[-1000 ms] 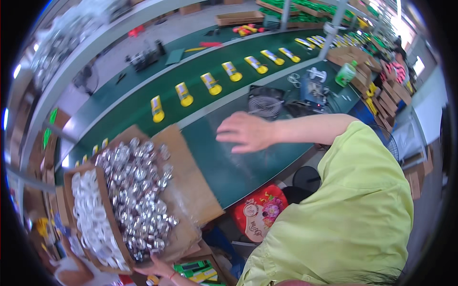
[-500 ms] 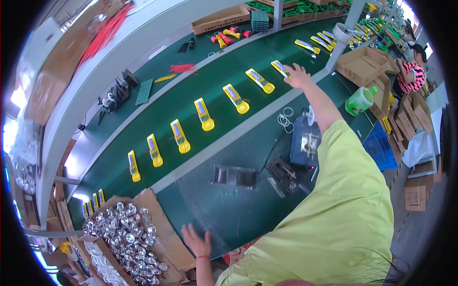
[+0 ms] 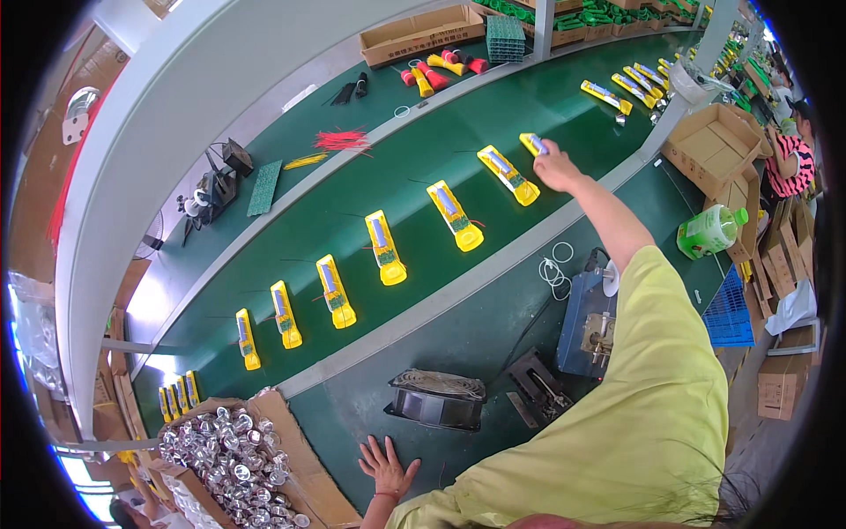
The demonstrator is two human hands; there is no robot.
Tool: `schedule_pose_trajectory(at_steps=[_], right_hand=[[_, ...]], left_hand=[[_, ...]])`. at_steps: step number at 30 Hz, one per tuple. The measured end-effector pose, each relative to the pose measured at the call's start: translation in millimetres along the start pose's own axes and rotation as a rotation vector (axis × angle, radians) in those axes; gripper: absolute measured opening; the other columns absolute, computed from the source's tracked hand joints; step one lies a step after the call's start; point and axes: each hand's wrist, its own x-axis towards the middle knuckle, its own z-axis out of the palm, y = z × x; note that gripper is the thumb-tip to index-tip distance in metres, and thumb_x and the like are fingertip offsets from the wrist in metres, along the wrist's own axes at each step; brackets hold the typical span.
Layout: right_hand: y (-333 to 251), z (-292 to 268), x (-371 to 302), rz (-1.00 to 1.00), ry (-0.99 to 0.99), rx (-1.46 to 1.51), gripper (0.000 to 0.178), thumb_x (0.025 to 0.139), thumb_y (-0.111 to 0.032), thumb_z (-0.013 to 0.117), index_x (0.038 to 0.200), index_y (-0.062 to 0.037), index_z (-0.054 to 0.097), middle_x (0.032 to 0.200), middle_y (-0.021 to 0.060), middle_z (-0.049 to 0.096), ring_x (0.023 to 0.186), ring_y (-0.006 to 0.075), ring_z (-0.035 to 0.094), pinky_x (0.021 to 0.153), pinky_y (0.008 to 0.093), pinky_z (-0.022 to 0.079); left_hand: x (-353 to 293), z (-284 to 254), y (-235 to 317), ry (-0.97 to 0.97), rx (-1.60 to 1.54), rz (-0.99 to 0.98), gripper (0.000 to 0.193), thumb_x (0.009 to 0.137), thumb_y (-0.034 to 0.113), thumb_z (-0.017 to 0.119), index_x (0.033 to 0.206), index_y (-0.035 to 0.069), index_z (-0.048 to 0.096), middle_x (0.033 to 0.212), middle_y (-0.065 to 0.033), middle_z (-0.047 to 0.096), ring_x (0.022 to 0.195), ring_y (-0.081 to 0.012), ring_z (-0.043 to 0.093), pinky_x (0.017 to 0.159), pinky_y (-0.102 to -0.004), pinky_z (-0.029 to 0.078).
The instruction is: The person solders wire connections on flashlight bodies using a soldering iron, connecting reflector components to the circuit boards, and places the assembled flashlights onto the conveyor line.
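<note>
On the green belt (image 3: 352,229) lies a spaced row of yellow plastic casings, each with a lilac battery and a small green circuit board, such as this yellow casing (image 3: 455,216). My right hand (image 3: 557,167) reaches across to the far end of the row. Its fingers are closed round the near end of another yellow casing (image 3: 531,143), whose lower part they hide. My left hand (image 3: 388,469) lies flat on the bench near the front, fingers spread, holding nothing. Close to it sits a dark square fan (image 3: 436,401).
A cardboard box of shiny reflector cups (image 3: 238,463) stands at the front left. Right of the fan are a black metal fixture (image 3: 539,388) and a blue machine (image 3: 585,326). A green-white jug (image 3: 709,231) and cardboard trays (image 3: 714,145) flank the right; a co-worker (image 3: 791,163) sits beyond.
My right hand's fingers, spread beside the casing before, have closed on it. The view has shifted, and my left hand stays flat and open at the bench front.
</note>
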Motion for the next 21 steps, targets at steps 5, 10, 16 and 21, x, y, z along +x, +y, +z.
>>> schedule_pose_trajectory(at_steps=[5,10,16,21], right_hand=[[-46,8,-16,0.162,-0.201,-0.005,0.040,0.087,-0.031,0.043,0.117,-0.0057,0.053,0.145,0.0173,0.017,0.120,0.0418,0.036,0.099,0.0463,0.035],[-80,-31,-51,0.186,0.074,0.044,0.044,0.085,-0.024,0.045,0.122,-0.0006,0.045,0.129,0.0216,0.041,0.115,0.0400,0.043,0.095,0.0435,0.039],[-181,-114,-126,-0.460,0.397,-0.053,0.030,0.085,-0.025,0.045,0.100,-0.0015,0.057,0.128,0.0237,0.040,0.105,0.0375,0.050,0.091,0.0410,0.041],[-361,-110,-264,-0.629,0.293,0.316,0.031,0.087,-0.019,0.045,0.110,0.0017,0.051,0.125,0.0181,0.041,0.110,0.0264,0.045,0.096,0.0311,0.034]], left_hand=[[-3,10,-13,0.002,-0.019,0.011,0.093,0.075,0.063,0.054,0.142,0.009,0.017,0.148,-0.0227,-0.002,0.134,-0.0454,-0.005,0.101,-0.0637,-0.001],[2,-3,-9,-0.001,-0.060,0.090,0.092,0.078,0.061,0.053,0.144,0.013,0.011,0.149,-0.0207,-0.004,0.134,-0.0450,-0.007,0.102,-0.0629,0.001],[-2,8,-13,0.108,-0.014,0.152,0.091,0.079,0.060,0.051,0.144,0.013,0.009,0.149,-0.0197,-0.007,0.134,-0.0463,-0.009,0.099,-0.0664,0.003],[-1,8,-49,0.209,-0.305,0.348,0.085,0.082,0.054,0.051,0.144,0.012,0.011,0.149,-0.0208,0.001,0.136,-0.0416,-0.003,0.102,-0.0636,0.007]])
